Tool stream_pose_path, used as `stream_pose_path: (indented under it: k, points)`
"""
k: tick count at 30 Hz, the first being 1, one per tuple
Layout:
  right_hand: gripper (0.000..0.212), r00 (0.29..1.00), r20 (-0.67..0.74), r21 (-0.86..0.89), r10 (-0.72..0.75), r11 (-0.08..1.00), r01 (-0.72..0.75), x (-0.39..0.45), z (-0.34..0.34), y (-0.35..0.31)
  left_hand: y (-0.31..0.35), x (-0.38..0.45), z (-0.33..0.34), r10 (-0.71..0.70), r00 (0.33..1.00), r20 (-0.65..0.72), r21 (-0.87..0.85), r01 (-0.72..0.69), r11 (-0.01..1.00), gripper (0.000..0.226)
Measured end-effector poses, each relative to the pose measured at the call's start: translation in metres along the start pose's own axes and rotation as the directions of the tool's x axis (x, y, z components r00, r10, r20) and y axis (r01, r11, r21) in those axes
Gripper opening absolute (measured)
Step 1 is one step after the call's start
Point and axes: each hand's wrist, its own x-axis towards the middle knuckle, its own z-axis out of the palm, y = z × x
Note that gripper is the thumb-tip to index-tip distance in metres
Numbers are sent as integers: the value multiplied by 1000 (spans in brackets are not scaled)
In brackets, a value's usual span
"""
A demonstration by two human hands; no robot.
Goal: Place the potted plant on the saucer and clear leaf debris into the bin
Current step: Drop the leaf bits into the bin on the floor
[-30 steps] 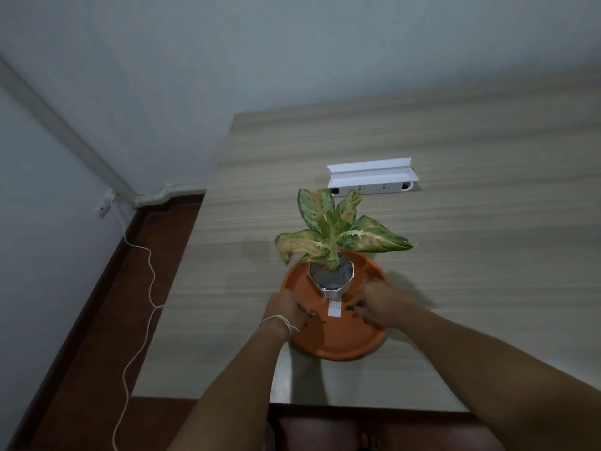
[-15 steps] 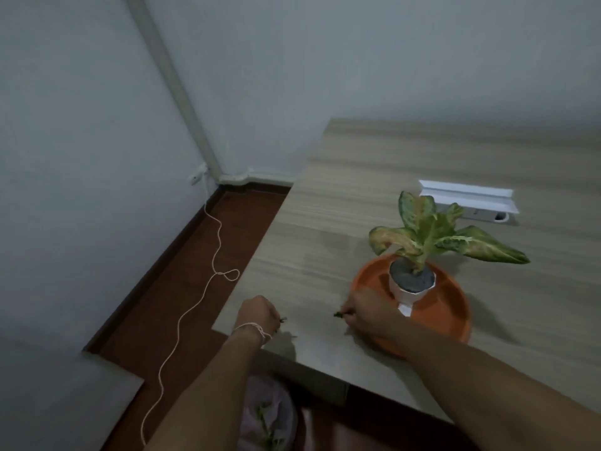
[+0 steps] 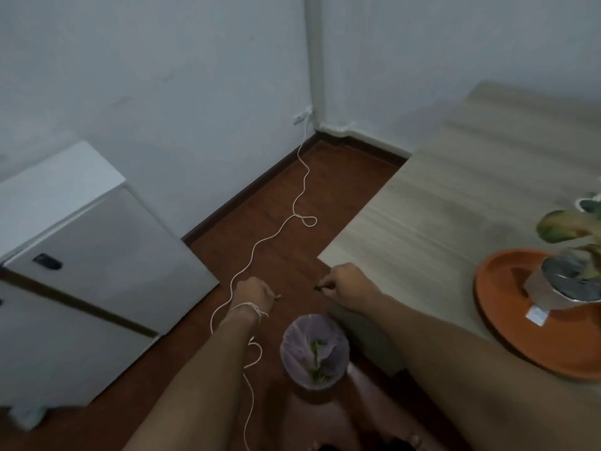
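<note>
**A:** What are the fingers doing?

**B:** Both hands are curled into pinches. The left hand point(image 3: 252, 292) pinches a small dark scrap of leaf debris point(image 3: 277, 298) that pokes out toward the right. The right hand point(image 3: 346, 283) pinches a second leaf scrap point(image 3: 318, 288) that points left. The two scraps face each other with a gap between them.

**A:** Where are the hands?

**B:** The left hand is over the brown floor point(image 3: 292, 196), with a white string tied around its wrist. The right hand is at the near corner of the table point(image 3: 455, 190).

**A:** And the bin?

**B:** The bin point(image 3: 313, 351) stands on the floor, nearer the viewer than both hands and roughly between the forearms. It has a pale liner, and green leaf bits lie inside. Neither scrap is in it yet.

**A:** Where is the plant?

**B:** At the right edge, well apart from the hands. The potted plant point(image 3: 567, 281) stands upright on the orange saucer point(image 3: 507, 307), on the table. A small white tag sticks out at the pot's base.

**A:** Anything else?

**B:** A white cable point(image 3: 276, 232) trails over the floor from a wall socket, and a white cabinet point(image 3: 81, 255) stands on the left.
</note>
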Motion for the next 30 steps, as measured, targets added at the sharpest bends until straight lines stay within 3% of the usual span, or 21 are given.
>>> stream_pose_path:
  k: [12, 30]
  points:
    - [18, 988, 135, 36, 71, 996, -76, 34, 77, -15, -65, 13, 33, -44, 998, 43, -114, 49, 992, 10]
    - [19, 971, 195, -10, 139, 990, -140, 40, 116, 7, -55, 34, 76, -18, 995, 99, -150, 32, 988, 9]
